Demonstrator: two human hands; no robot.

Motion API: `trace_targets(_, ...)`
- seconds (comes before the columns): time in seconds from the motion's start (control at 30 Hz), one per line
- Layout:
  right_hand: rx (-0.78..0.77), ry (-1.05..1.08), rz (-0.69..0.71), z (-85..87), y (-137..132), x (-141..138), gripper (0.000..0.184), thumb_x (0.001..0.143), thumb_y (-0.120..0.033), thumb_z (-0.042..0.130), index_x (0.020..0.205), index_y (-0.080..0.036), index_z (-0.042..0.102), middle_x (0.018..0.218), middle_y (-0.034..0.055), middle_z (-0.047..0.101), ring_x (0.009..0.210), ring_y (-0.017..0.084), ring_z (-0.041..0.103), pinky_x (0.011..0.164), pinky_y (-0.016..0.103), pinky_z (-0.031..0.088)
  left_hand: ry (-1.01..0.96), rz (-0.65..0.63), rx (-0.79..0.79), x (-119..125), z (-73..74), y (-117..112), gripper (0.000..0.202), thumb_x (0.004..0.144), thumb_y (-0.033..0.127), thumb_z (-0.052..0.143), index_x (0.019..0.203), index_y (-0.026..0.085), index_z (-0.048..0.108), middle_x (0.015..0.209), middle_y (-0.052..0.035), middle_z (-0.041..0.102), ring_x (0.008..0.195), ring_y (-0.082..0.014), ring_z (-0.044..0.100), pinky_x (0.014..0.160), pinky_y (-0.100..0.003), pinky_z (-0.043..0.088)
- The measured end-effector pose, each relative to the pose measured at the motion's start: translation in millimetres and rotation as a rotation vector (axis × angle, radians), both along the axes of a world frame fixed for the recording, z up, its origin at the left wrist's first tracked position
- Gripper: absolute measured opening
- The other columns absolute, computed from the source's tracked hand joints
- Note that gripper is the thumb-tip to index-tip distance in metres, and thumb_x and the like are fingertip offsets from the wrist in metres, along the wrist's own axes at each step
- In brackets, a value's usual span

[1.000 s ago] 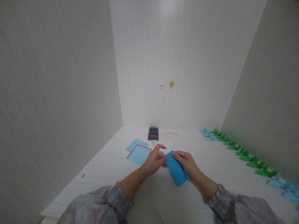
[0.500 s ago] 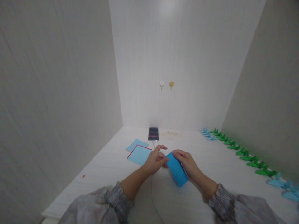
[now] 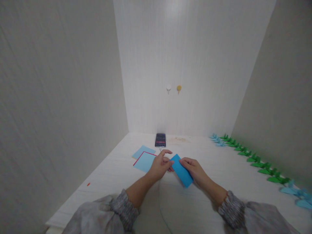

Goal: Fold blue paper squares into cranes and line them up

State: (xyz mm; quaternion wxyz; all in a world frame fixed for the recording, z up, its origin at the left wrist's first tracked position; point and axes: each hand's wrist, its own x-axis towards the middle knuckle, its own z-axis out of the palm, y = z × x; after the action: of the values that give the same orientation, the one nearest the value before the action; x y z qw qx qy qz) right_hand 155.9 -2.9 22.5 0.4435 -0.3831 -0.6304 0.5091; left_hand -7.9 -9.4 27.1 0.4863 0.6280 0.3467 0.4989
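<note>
Between my hands, above the white table, is a blue sheet of paper (image 3: 182, 173) folded into a narrow rectangle and tilted. My left hand (image 3: 161, 165) pinches its upper left edge between thumb and fingers, the index finger raised and curved above it. On the long right edge, my right hand (image 3: 193, 167) grips the paper with its thumb on top; its other fingers are partly hidden behind. Light blue square papers lie just left of my left hand: one with a red edge (image 3: 144, 162), and a stack (image 3: 141, 151) partly beneath it.
A phone (image 3: 160, 140) rests by the back wall, its white cable (image 3: 160, 195) running toward me under my hands. Folded green paper shapes (image 3: 255, 161) and light blue ones (image 3: 291, 189) line the right side. An orange scrap (image 3: 88, 184) lies at left. Two hooks (image 3: 179, 88) hang on the wall.
The folded blue paper has shifted slightly up and left, and its top end now sticks out past my right thumb. My right hand has slid lower along its edge.
</note>
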Motion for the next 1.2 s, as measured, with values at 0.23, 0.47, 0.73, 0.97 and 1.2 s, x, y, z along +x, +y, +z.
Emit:
trace_targets(0.23,0.006,-0.029,-0.005,-1.5,2.6,1.1,0.029,0.069,-0.04,0.052,0.061,-0.012,0.055,0.05,-0.0021,0.048,0.046,0.008,0.038,0.044,0.021,0.028,-0.027,-0.037,-0.102,0.6,-2.2,1.9,0.047,0.063,0.032,0.058,0.1,0.016,0.033,0.046,0.0048,0.052,0.044,-0.0131,0.054,0.046,-0.025,0.043)
trace_targets(0.47,-0.018,-0.104,0.001,-2.3,2.2,0.1,0.03,0.067,-0.042,0.052,0.057,-0.013,0.053,0.046,-0.0042,0.043,0.041,0.007,0.033,0.04,0.02,0.024,-0.08,-0.086,-0.136,-0.5,-7.9,5.0,0.047,0.061,0.03,0.061,0.099,0.014,0.039,0.06,0.0011,0.054,0.054,-0.0096,0.052,0.052,-0.022,0.041)
trace_targets(0.73,-0.012,-0.181,0.067,-3.7,-1.3,-5.2,0.032,0.068,-0.042,0.05,0.051,-0.015,0.046,0.043,-0.0062,0.035,0.04,0.006,0.029,0.039,0.02,0.021,-0.084,-0.043,-0.112,-1.1,-9.2,7.2,0.037,0.056,0.026,0.065,0.088,0.011,0.053,0.056,0.0025,0.051,0.05,-0.0063,0.046,0.052,-0.02,0.034)
trace_targets(0.97,0.041,-0.138,-0.032,-12.9,10.3,0.2,0.03,0.069,-0.041,0.049,0.057,-0.014,0.053,0.048,-0.0033,0.043,0.045,0.008,0.036,0.043,0.021,0.027,-0.131,0.187,-0.066,-5.1,-4.6,11.5,0.031,0.055,0.024,0.064,0.082,0.012,0.054,0.046,0.0064,0.043,0.041,-0.0036,0.036,0.044,-0.017,0.027)
trace_targets(1.2,0.057,-0.093,-0.079,-8.0,10.7,2.4,0.029,0.065,-0.04,0.053,0.055,-0.013,0.053,0.048,-0.003,0.044,0.046,0.008,0.036,0.044,0.021,0.028,-0.077,0.181,-0.073,-7.0,-4.1,12.7,0.028,0.055,0.026,0.063,0.079,0.011,0.056,0.043,0.0078,0.036,0.04,-0.003,0.031,0.044,-0.017,0.024)
